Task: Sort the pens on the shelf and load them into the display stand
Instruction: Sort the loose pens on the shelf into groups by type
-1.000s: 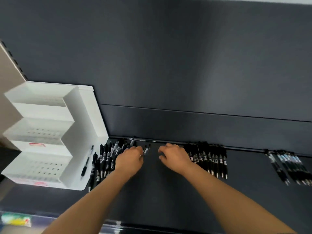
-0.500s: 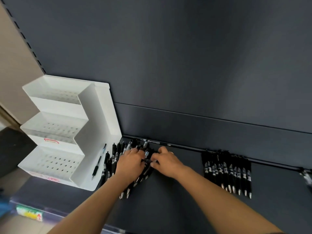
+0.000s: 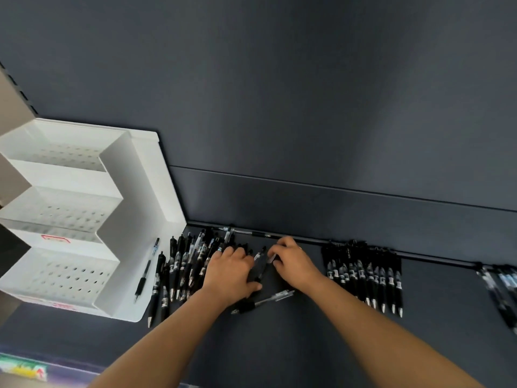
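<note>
Where the hands are: the left hand and the right hand reach out on bare arms over the dark shelf, just right of the white display stand.
Left hand: it lies palm down on the loose pile, knuckles up, fingers bent over the pens, thumb sticking out sideways. I cannot tell if it grips any.
Right hand: it is palm down, with the wrist turned in toward the stand. Its thumb and a finger pinch the top end of one pen.
Pinched pen: black and slanted, it sits between the two hands, on the stand's right.
Loose pile: messy black pens right beside the stand.
Stand pen: it lies flat on the stand's base.
Lone pen: it lies flat on the shelf under the hands, right of the stand.
Neat row: black pens side by side, well right of the stand.
Blurry bunch: farthest from the stand.
</note>
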Demonstrator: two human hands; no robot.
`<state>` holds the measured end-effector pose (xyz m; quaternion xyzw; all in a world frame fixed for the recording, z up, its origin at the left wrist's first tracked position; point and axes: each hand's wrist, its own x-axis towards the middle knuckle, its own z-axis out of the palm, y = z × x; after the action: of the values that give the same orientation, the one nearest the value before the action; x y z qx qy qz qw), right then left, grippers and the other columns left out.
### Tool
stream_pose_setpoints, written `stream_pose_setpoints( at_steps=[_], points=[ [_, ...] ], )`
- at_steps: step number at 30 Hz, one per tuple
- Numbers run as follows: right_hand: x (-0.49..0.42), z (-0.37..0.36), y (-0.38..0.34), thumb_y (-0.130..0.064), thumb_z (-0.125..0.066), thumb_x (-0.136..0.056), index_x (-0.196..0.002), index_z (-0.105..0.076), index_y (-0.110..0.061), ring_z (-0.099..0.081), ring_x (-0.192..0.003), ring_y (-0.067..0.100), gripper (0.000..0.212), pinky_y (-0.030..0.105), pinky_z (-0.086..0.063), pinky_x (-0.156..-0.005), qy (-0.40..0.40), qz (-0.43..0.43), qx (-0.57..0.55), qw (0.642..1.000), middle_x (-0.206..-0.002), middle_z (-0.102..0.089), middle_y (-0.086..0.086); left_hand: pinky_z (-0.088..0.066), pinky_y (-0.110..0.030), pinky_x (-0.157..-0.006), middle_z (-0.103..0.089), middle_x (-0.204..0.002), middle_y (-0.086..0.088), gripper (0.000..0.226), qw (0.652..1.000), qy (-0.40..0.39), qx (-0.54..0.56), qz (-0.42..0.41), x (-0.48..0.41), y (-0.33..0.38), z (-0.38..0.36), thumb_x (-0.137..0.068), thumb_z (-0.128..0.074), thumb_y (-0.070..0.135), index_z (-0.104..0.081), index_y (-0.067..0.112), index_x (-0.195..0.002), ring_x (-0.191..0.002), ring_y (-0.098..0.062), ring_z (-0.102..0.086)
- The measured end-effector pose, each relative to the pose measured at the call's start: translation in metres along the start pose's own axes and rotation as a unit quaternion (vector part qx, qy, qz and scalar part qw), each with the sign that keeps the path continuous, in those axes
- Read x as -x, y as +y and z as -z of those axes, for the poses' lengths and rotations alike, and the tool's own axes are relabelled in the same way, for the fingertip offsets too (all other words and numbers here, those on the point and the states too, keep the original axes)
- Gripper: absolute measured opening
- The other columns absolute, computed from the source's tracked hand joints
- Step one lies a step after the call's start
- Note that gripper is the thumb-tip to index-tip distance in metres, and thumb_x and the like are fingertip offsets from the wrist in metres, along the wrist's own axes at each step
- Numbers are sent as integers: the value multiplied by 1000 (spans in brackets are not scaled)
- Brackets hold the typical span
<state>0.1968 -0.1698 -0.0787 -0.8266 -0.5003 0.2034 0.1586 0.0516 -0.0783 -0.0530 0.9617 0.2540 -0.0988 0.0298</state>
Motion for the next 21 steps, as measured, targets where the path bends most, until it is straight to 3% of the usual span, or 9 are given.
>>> stream_pose_setpoints(
  at_steps=[6,9,12,17,21],
  points=[
    [18,18,-4,-31,-50,-92,-104,-60,-21,-59,-104,26,18,31,-45,-80,39,-31,56,997,-112,-59,2,-34,-37,-101,-50,-128,-4,51,1000,8,-18,0,-8,18,-5,-87,-55,46,-40,18,-126,-121,-25,-46],
    [32,25,-16,-43,-53,-88,-104,-58,-28,-59,-101,25,23,32,-45,-77,-76,31,115,990,-105,-66,1,-37,-36,-98,-51,-126,-5,46,1000,22,-1,22,-11,20,-7,-87,-55,41,-40,16,-122,-120,-25,-48],
    [42,19,-23,-35,-55,-87,-109,-54,-25,-59,-100,29,25,34,-43,-72,-164,94,199,962,-105,-65,7,-38,-36,-96,-51,-125,-6,44,999,19,1,35,-14,21,-9,-87,-52,41,-43,14,-121,-120,-27,-47],
    [40,15,-13,-14,-43,-90,-114,-52,-20,-59,-101,36,27,36,-44,-74,-97,52,224,968,-110,-62,15,-43,-35,-91,-60,-120,-9,35,1000,-1,-2,31,-11,22,-10,-90,-50,35,-48,12,-116,-115,-28,-55],
    [32,9,-3,-7,-41,-91,-121,-55,-17,-57,-107,35,35,38,-48,-84,-38,-5,98,994,-117,-56,13,-47,-36,-85,-61,-116,-11,35,996,-26,74,39,-3,28,-9,-91,-52,36,-48,11,-115,-110,-30,-58]
  ],
)
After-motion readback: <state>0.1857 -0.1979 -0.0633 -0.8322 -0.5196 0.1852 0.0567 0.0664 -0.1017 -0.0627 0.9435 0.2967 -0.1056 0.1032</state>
